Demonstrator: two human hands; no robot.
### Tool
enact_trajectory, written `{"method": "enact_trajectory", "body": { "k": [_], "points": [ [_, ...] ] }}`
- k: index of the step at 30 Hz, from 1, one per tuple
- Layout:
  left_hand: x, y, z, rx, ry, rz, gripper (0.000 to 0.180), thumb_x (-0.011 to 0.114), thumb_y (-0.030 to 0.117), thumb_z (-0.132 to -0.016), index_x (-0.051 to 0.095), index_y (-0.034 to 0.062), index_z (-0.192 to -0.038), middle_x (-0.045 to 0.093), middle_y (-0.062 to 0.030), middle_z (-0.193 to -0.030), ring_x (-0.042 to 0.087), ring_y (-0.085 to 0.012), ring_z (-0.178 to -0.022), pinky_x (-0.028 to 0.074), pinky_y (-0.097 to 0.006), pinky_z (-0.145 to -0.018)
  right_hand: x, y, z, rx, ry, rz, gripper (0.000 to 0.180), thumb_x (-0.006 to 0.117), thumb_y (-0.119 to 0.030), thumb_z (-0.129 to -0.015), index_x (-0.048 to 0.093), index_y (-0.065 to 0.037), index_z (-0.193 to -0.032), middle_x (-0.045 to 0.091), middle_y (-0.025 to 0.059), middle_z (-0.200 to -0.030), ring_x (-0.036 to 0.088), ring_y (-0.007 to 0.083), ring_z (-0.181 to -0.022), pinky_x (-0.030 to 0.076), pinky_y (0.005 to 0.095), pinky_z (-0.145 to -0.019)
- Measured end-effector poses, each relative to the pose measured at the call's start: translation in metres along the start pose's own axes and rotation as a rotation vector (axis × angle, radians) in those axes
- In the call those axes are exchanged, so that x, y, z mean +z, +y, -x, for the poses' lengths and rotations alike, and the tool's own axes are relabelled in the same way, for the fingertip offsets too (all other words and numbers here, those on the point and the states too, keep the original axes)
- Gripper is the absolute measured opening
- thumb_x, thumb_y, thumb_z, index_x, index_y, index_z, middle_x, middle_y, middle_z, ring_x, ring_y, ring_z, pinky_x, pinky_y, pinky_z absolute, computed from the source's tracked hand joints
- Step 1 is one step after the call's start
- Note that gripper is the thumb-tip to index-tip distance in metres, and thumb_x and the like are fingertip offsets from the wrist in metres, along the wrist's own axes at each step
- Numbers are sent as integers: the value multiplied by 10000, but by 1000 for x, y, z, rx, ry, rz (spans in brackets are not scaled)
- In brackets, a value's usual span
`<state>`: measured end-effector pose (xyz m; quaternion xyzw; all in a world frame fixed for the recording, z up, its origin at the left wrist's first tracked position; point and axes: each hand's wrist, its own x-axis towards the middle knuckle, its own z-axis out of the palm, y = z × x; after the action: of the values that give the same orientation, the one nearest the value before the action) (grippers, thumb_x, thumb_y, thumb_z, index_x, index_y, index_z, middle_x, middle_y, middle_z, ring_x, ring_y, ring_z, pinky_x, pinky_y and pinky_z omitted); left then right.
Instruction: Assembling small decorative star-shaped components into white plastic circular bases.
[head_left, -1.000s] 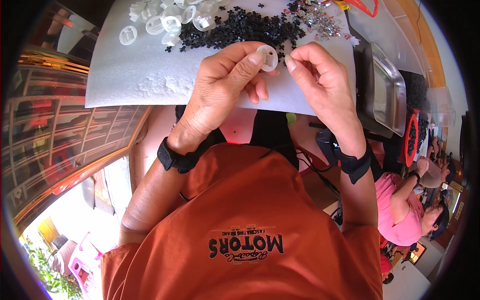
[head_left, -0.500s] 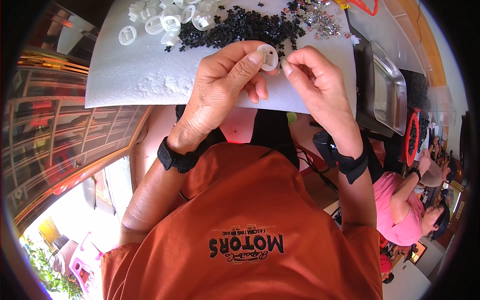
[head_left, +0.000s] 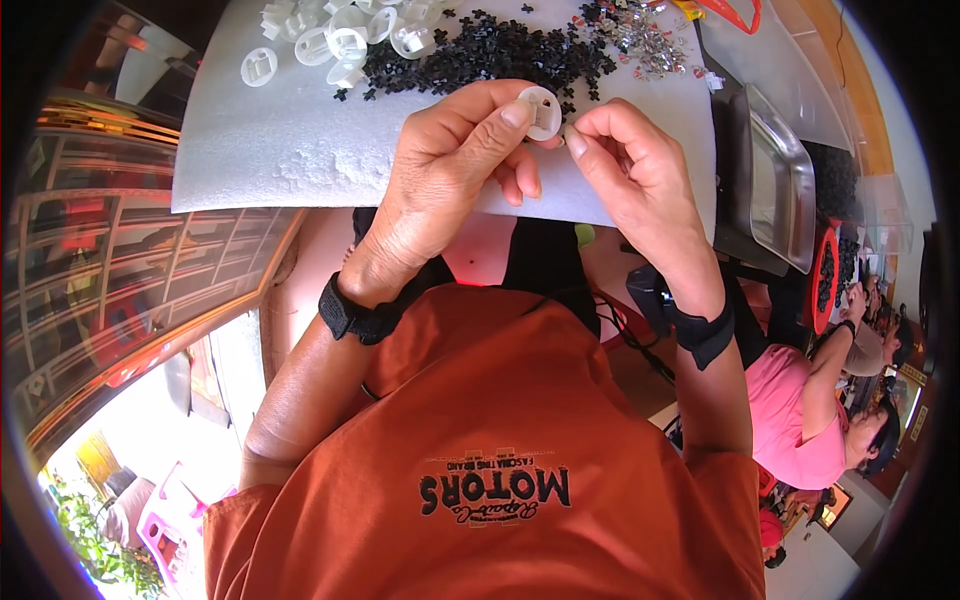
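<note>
Between its thumb and fingers my left hand [head_left: 445,165] pinches a round white plastic part [head_left: 546,112] with a small hole and raised details. Close by on the right, my right hand [head_left: 648,175] has thumb and forefinger pressed together; anything in that pinch is too small to make out. Both hands hover over the near part of a white foam sheet [head_left: 270,155]. Just beyond them lies a heap of small black cross-shaped pieces [head_left: 480,55]. More round white plastic parts [head_left: 348,45] are piled at the far left, and small shiny metal pieces [head_left: 655,48] at the far right.
A metal tray [head_left: 780,180] stands right of the foam sheet, with a red tray [head_left: 825,280] of black pieces nearer. A person in pink [head_left: 800,400] sits at the right. A glass-fronted cabinet [head_left: 130,260] is on the left.
Hardly anything differs. Both hands keep their pinches, and the view has shifted slightly. The person in pink has moved an arm a little.
</note>
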<state>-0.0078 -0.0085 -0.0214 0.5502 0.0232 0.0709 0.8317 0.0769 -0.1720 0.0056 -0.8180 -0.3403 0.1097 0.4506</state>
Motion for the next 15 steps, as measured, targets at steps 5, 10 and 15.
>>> {"method": "enact_trajectory", "body": {
  "k": [5,10,15],
  "points": [
    [2,0,-1,0,3,-3,350,472,245,-981,536,-29,-1189,652,-131,-931,555,-103,-617,462,-214,-534,0,2,1,-27,16,-3,52,597,-26,-830,553,1,-842,550,77,-751,525,152,-626,427,284,-561],
    [1,2,0,-21,4,-21,347,474,237,-980,533,-29,-1195,654,-129,-915,534,-97,-599,442,-206,-528,-3,-1,1,21,3,-2,54,598,-27,-830,554,3,-844,550,77,-746,517,144,-624,426,279,-565],
    [2,-1,-2,-9,3,-5,352,480,243,-977,533,-28,-1196,653,-131,-916,535,-99,-599,447,-205,-528,-5,-3,3,22,3,-30,56,598,-27,-838,553,7,-843,546,64,-742,504,121,-626,422,267,-567]
  ]
}}
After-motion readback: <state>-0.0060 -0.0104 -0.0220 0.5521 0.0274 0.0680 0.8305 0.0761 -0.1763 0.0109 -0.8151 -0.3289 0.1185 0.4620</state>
